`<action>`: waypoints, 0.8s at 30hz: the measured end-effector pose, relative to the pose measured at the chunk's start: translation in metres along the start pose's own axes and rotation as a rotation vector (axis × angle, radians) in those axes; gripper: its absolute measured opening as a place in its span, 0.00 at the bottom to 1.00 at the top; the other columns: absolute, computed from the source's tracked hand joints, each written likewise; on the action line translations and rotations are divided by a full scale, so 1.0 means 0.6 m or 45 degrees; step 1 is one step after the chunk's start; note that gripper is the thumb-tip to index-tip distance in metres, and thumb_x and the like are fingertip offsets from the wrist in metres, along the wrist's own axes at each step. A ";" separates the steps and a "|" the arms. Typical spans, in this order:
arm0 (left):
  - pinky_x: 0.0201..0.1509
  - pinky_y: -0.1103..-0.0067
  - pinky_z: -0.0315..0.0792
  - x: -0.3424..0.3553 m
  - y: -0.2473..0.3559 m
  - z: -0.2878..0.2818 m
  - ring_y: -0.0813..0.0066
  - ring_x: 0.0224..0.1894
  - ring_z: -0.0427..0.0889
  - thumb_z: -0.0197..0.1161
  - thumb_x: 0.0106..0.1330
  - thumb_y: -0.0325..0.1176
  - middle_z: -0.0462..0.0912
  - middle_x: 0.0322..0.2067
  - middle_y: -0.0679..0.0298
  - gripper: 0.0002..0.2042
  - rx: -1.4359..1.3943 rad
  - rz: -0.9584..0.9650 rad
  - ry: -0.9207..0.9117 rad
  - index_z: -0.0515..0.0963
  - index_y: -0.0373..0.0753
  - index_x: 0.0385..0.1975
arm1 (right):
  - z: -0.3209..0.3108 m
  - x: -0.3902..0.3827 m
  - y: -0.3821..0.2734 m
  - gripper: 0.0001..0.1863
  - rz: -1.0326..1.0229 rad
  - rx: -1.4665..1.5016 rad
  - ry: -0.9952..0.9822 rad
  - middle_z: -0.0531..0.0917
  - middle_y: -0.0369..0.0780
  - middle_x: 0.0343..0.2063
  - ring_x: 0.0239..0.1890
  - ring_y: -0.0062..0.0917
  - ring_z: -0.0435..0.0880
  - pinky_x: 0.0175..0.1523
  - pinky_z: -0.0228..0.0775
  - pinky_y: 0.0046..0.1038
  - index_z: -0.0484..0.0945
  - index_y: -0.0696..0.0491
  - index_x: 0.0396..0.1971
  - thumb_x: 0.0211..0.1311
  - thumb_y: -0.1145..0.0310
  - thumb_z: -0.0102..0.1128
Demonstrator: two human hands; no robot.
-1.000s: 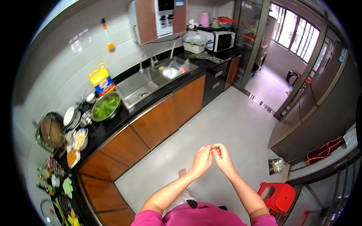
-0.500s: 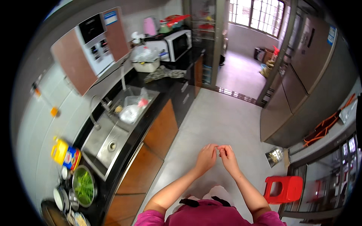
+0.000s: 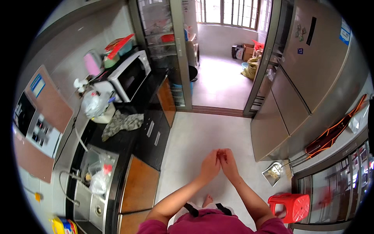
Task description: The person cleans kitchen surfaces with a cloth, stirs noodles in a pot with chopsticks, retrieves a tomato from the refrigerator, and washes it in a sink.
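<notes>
My left hand (image 3: 210, 164) and my right hand (image 3: 229, 163) meet in front of my body, over the grey floor. Their fingers curl inward and press together at the tips. Whatever lies between them, if anything, is hidden. Neither hand touches the counter or any furniture. Both forearms reach up from the lower edge, out of magenta sleeves. One bare foot (image 3: 208, 200) shows on the floor below the hands.
On the left runs a black counter (image 3: 113, 146) with a sink (image 3: 98, 199), a microwave (image 3: 130, 76) and a camouflage cloth (image 3: 124, 124). A tall fridge (image 3: 280, 113), a dustpan (image 3: 272, 174) and a red stool (image 3: 290, 206) stand right. Ahead, a doorway threshold (image 3: 218, 111) crosses the floor.
The view has turned rightward, so the counter and sink now sit farther left and lower. The hands stay together, now pressed closer, and a bare foot has come into sight.
</notes>
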State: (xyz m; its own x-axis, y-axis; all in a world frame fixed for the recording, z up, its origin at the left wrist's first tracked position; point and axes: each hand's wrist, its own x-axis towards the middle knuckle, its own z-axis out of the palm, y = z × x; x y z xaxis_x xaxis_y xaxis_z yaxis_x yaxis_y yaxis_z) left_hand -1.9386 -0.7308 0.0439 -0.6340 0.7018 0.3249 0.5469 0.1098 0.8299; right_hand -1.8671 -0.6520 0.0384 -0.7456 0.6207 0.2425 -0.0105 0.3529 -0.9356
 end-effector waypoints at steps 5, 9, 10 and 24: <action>0.35 0.68 0.69 0.177 -0.036 0.050 0.55 0.34 0.75 0.46 0.57 0.25 0.75 0.33 0.52 0.14 -0.166 -0.078 -0.088 0.66 0.35 0.44 | -0.035 0.165 0.054 0.07 -0.061 -0.040 0.115 0.71 0.38 0.33 0.34 0.22 0.72 0.40 0.66 0.22 0.67 0.56 0.36 0.57 0.79 0.44; 0.36 0.70 0.69 0.324 -0.085 0.112 0.59 0.34 0.76 0.48 0.56 0.25 0.75 0.33 0.54 0.16 -0.222 0.001 -0.161 0.64 0.35 0.47 | -0.073 0.299 0.082 0.07 -0.017 -0.092 0.254 0.71 0.41 0.34 0.34 0.26 0.72 0.40 0.66 0.25 0.67 0.57 0.36 0.58 0.79 0.42; 0.36 0.70 0.69 0.362 -0.097 0.129 0.59 0.35 0.75 0.49 0.56 0.26 0.75 0.33 0.54 0.17 -0.242 0.011 -0.222 0.63 0.35 0.48 | -0.085 0.334 0.095 0.06 -0.030 -0.112 0.314 0.71 0.40 0.33 0.33 0.24 0.72 0.39 0.66 0.24 0.67 0.57 0.35 0.58 0.79 0.43; 0.53 0.70 0.61 0.863 -0.074 0.371 0.51 0.51 0.65 0.52 0.55 0.27 0.65 0.48 0.46 0.22 -0.235 0.588 -0.700 0.59 0.28 0.51 | -0.299 0.695 0.171 0.05 -0.046 0.038 1.185 0.69 0.35 0.29 0.29 0.16 0.69 0.36 0.63 0.18 0.66 0.57 0.34 0.59 0.78 0.41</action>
State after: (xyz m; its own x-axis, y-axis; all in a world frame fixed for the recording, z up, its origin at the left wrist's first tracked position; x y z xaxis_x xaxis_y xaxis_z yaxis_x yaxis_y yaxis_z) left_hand -2.1695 -0.2155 0.0740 0.0303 0.9043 0.4259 0.5600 -0.3683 0.7421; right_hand -2.0596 -0.2313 0.0898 0.0895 0.9257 0.3674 -0.0502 0.3726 -0.9266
